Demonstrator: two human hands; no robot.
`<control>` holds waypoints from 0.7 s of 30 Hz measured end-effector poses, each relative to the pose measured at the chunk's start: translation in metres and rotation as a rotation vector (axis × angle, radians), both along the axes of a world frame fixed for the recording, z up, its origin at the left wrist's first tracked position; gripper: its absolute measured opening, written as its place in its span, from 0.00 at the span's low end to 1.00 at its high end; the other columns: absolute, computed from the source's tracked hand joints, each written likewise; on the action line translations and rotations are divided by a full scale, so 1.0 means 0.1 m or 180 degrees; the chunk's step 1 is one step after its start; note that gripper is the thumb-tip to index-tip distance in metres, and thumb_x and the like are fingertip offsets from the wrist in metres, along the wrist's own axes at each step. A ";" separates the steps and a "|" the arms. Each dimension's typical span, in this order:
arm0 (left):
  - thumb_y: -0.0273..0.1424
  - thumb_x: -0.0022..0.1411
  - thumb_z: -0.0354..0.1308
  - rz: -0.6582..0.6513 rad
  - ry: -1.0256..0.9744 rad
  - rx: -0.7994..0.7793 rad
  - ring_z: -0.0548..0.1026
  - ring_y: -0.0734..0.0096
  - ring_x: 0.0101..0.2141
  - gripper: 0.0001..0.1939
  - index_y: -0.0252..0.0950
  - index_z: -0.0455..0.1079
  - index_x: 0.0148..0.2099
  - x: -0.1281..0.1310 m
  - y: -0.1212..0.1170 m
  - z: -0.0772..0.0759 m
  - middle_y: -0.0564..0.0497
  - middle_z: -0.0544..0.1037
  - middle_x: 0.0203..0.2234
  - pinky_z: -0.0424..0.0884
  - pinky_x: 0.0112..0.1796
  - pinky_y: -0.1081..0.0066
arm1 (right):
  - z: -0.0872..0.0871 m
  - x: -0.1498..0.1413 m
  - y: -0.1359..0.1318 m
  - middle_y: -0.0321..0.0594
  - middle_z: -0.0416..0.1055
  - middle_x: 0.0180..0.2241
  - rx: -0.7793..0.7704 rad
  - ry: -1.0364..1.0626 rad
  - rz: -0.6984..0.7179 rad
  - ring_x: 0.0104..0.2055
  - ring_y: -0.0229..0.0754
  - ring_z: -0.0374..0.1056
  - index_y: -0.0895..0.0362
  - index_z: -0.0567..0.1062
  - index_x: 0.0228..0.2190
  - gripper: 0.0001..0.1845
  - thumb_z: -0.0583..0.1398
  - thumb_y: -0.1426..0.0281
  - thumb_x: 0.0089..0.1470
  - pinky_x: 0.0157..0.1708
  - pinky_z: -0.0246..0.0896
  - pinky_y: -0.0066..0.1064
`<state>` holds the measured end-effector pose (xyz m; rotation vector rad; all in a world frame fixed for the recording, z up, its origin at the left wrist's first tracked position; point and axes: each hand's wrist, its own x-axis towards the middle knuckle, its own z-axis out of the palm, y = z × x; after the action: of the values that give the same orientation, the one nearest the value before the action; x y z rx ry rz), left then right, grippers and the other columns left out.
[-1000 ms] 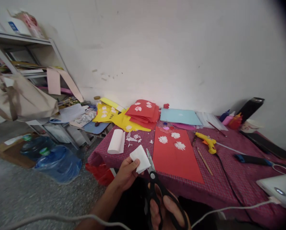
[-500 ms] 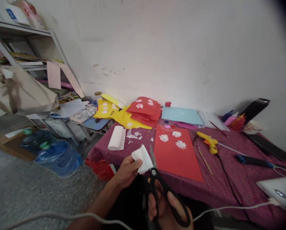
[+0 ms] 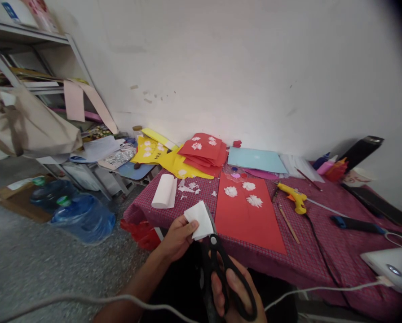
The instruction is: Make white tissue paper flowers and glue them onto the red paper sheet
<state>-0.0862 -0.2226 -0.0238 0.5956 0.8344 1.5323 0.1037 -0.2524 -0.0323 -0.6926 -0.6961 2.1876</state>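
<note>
The person's left hand (image 3: 178,240) pinches a folded square of thin white paper (image 3: 200,220) by its near left part, thumb flat on top and the other fingers curled beneath. From those fingertips the square reaches away and to the right, leaving its right edge free. Along that edge lie the blades of a pair of large black-handled scissors (image 3: 214,242), whose long axis runs forward from the lap, tipping slightly left. I cannot tell whether the paper sits between the blades, or how wide they part. The right hand (image 3: 237,287) is curled through the two handle loops, which stand somewhat apart; it is lower and closer to the body, so the left hand is nearer the paper. Beyond, on a plum checked tablecloth (image 3: 300,258), lie a white paper roll (image 3: 163,193) and white scraps (image 3: 186,188), then, further right, a large red card sheet (image 3: 248,229) bearing three fluffy white flowers (image 3: 254,200).
</note>
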 end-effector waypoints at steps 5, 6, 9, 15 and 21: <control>0.36 0.52 0.69 -0.0059 0.0055 0.0015 0.71 0.75 0.23 0.18 0.30 0.76 0.43 0.01 -0.03 0.03 0.49 0.77 0.25 0.66 0.25 0.75 | 0.02 0.00 0.05 0.42 0.72 0.25 -0.0024 0.0481 0.0156 0.21 0.39 0.65 0.59 0.75 0.48 0.26 0.64 0.56 0.52 0.20 0.61 0.29; 0.35 0.53 0.69 -0.0086 0.0065 0.0017 0.71 0.75 0.24 0.18 0.30 0.76 0.43 0.01 -0.04 0.03 0.48 0.77 0.26 0.65 0.26 0.75 | 0.02 -0.01 0.05 0.42 0.72 0.26 -0.0023 0.0598 0.0177 0.22 0.40 0.66 0.59 0.76 0.47 0.26 0.63 0.55 0.52 0.22 0.63 0.31; 0.34 0.54 0.68 -0.0185 0.0078 0.0045 0.71 0.75 0.25 0.18 0.30 0.76 0.45 0.03 -0.06 0.01 0.47 0.78 0.29 0.65 0.28 0.75 | 0.01 -0.04 0.07 0.42 0.72 0.26 -0.0049 0.0742 0.0200 0.23 0.40 0.66 0.59 0.76 0.48 0.26 0.62 0.55 0.53 0.23 0.64 0.32; 0.35 0.55 0.67 -0.0162 0.0101 0.0071 0.71 0.75 0.25 0.19 0.30 0.76 0.47 0.06 -0.07 -0.04 0.45 0.79 0.32 0.65 0.28 0.75 | 0.01 -0.04 0.05 0.40 0.71 0.25 -0.0305 0.0483 0.0046 0.21 0.35 0.63 0.58 0.74 0.47 0.24 0.64 0.57 0.53 0.18 0.56 0.24; 0.35 0.54 0.68 -0.0172 0.0083 0.0039 0.70 0.76 0.24 0.18 0.30 0.76 0.45 0.05 -0.06 -0.05 0.47 0.78 0.28 0.66 0.28 0.75 | -0.02 -0.03 0.02 0.39 0.70 0.23 -0.0116 0.0240 -0.0017 0.18 0.34 0.61 0.60 0.73 0.49 0.28 0.66 0.56 0.51 0.15 0.53 0.23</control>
<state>-0.0816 -0.2289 -0.0284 0.6436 0.8229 1.4843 0.1010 -0.2500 -0.0346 -0.6263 -0.6165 2.2142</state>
